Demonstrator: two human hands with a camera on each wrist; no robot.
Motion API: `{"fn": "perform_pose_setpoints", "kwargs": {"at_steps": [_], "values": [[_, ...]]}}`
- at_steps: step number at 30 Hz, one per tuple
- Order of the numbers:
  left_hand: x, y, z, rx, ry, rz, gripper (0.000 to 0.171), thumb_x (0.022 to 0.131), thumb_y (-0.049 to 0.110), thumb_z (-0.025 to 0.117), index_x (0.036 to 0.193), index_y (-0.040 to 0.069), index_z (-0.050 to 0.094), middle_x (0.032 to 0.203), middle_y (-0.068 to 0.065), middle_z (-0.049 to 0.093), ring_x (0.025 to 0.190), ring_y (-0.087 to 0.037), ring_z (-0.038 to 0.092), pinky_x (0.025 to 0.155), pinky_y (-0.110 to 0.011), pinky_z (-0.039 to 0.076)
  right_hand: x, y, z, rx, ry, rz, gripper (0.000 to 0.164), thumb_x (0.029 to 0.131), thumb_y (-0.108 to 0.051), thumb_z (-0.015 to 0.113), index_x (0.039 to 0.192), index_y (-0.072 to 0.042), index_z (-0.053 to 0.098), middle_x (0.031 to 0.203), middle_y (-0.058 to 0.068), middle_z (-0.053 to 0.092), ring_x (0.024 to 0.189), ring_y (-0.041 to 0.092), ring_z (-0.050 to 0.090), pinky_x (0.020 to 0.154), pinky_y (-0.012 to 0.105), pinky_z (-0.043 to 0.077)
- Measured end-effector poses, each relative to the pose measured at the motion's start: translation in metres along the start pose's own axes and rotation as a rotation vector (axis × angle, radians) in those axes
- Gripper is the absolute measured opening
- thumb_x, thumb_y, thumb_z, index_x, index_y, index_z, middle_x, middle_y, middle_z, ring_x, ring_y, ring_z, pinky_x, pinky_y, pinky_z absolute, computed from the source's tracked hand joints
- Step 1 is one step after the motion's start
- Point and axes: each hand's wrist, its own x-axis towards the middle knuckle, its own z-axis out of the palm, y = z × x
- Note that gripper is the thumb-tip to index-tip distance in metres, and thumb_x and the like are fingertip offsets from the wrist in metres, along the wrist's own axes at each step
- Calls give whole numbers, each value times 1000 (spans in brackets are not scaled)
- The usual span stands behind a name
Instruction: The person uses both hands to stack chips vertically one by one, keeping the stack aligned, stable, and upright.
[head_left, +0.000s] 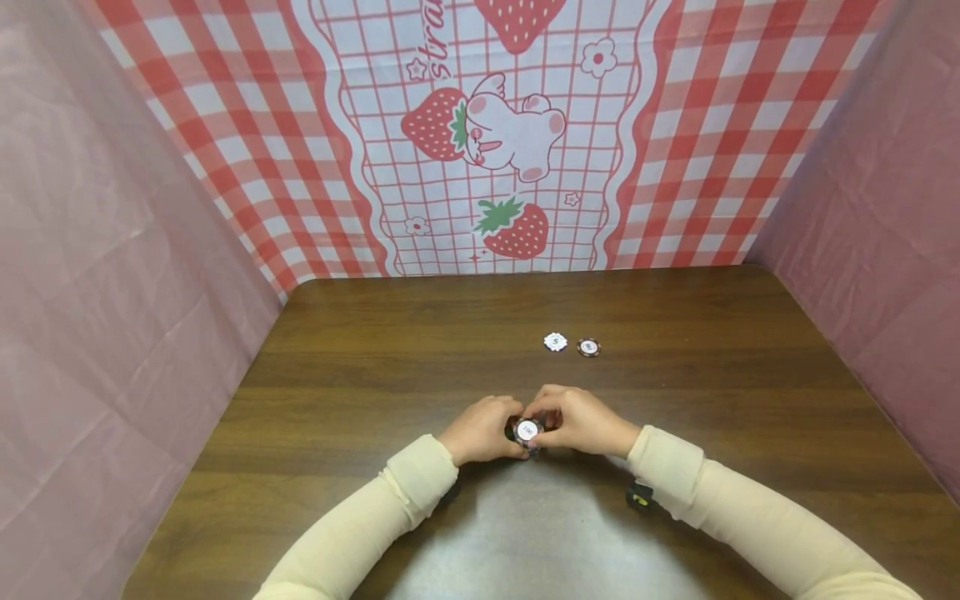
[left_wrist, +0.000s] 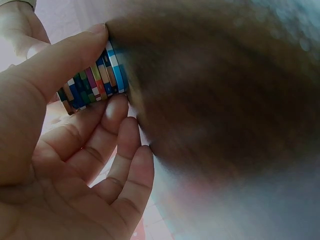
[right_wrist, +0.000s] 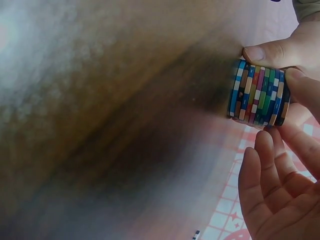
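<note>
A stack of multicoloured poker chips (right_wrist: 257, 95) stands on the table between both hands. Its top chip (head_left: 527, 431) has dark edges and a white centre that seems to read 100. Around the stack's left side, my left hand (head_left: 483, 429) holds it between thumb and fingers, low down in the left wrist view. From the right, my right hand (head_left: 583, 422) pinches the top chip at its edge with thumb and index finger; its other fingers (right_wrist: 267, 165) are apart from the stack. That top chip appears level with the pile, and I cannot tell whether it is lifted.
Beyond the hands, a white chip (head_left: 556, 342) and a dark-edged chip (head_left: 588, 347) lie flat side by side on the brown wooden table (head_left: 360, 358). A checked strawberry cloth (head_left: 517, 167) hangs at the back. Pink cloths (head_left: 877, 192) close off both sides.
</note>
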Motion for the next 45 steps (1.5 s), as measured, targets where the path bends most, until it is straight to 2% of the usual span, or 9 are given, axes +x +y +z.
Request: {"fn": "perform_pose_setpoints", "kwargs": {"at_steps": [18,37,45], "values": [[-1,0,0,-9,4,3,34,68,32,88,88,17,64,81,9,59,75,-5,49,68,-20,40,0,-3,-1,-14,-17,24,23,77,-23,81,99,-17,74,88,-7,64,73,5,57,65,21,49],[-1,1,-2,-3,-8,-10,36,69,31,88,92,15,66,85,8,61,78,-6,51,71,-20,42,1,-3,-2,-11,-15,67,31,74,-29,84,99,-15,73,87,-6,65,74,7,59,65,21,51],[-1,1,-1,4,-6,-13,36,68,32,87,92,14,66,87,6,64,80,-7,54,74,-22,45,2,2,-9,53,69,93,31,79,-25,81,103,-9,72,87,0,67,73,10,61,66,23,54]]}}
